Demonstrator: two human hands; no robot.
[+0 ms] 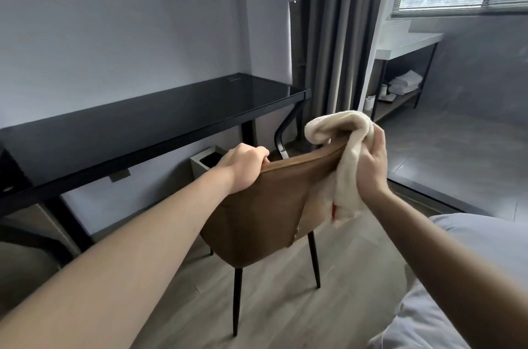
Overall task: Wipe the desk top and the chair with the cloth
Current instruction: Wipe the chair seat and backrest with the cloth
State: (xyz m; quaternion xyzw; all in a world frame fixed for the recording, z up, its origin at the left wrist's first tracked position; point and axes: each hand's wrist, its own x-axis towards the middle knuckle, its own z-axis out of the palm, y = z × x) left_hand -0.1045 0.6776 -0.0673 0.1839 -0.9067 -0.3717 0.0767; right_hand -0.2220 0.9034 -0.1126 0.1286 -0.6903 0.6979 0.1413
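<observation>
I see two bare forearms, no sleeves, watch or rings; left hand (243,167) and right hand (371,168).

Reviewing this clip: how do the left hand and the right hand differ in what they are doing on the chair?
The left hand grips the bare top edge of the chair backrest, while the right hand holds the cream cloth. The left hand touches the chair directly; the right hand has the cloth draped over the backrest's right corner between it and the chair. Both are at the top of the backrest.
</observation>
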